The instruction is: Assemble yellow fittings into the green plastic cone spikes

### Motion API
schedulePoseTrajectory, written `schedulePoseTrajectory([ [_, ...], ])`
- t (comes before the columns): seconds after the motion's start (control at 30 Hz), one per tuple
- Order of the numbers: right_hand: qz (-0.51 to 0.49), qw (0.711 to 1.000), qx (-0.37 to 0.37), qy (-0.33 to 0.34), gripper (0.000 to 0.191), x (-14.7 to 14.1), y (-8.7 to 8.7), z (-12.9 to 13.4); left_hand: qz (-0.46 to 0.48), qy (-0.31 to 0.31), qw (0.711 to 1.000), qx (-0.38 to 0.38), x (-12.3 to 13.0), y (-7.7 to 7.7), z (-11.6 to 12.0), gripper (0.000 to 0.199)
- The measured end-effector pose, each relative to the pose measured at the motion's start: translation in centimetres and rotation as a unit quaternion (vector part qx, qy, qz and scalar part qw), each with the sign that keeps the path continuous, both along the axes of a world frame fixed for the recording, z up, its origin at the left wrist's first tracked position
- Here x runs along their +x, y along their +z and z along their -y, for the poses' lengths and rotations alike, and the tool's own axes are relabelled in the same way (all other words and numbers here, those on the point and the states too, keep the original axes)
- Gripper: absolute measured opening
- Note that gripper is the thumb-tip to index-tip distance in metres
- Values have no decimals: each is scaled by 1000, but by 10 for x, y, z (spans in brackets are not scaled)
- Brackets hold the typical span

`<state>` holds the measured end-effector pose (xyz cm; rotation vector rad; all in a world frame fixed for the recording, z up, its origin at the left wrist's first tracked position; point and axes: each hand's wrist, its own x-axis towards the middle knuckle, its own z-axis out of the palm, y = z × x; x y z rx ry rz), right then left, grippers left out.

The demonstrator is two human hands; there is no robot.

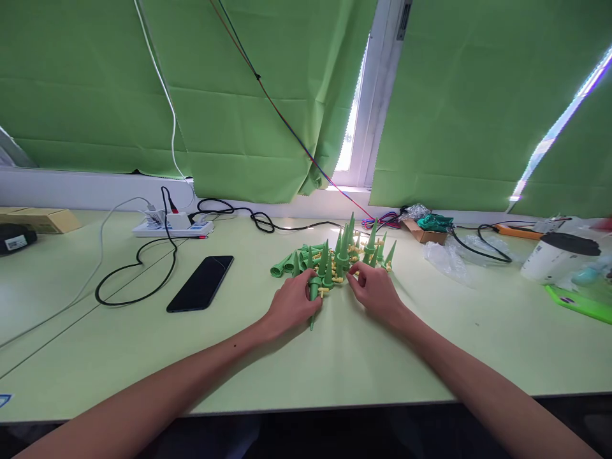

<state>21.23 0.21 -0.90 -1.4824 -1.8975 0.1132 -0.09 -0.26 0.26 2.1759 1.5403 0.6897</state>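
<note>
My left hand [292, 305] is closed on a green spike [313, 290] whose tip points down toward me, with a small yellow piece at its side. Just right of it, my right hand [375, 290] has its thumb and fingers bent together at the edge of the pile; whatever is between the fingertips is too small to make out. Behind both hands lies a pile of green spikes [343, 252], several upright and others lying on their sides at the left. Small yellow pieces are mixed among them.
A black phone [201, 284] lies left of my hands, near a power strip [173, 226] and looped cables. Right are plastic wrap [447, 261], a small cardboard box [423, 231], a white container with a dark top [557, 258] and a bright green object [578, 304]. Green curtains hang behind.
</note>
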Motion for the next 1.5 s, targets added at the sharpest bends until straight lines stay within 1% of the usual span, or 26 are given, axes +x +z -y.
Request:
schedulePoseTrajectory([
  [0.2,66,995,-56,-49,17,0,1,1,15,-3,1000,-27,-1,1,-2,47],
  [0.4,140,979,-113,-94,35,2,2,-1,17,-5,999,-31,-2,0,-3,55],
  [0.53,156,972,-136,-108,41,2,3,-1,22,-2,999,-27,-2,-1,-3,56],
  [0.63,160,970,-143,-114,39,3,3,-1,29,-5,999,-24,-1,0,-3,51],
  [0.77,169,969,-132,-122,34,5,2,-3,40,-5,999,-23,0,1,-1,43],
  [0.9,181,964,-132,-140,28,7,3,-4,36,-2,999,-2,1,2,0,35],
  [1.07,186,962,-141,-139,31,6,4,-4,37,7,999,19,1,1,0,32],
  [1.2,181,963,-146,-135,34,6,4,-3,47,1,999,28,2,1,1,30],
  [1.5,193,959,-170,-116,23,5,5,-3,57,-4,998,19,3,2,3,27],
])
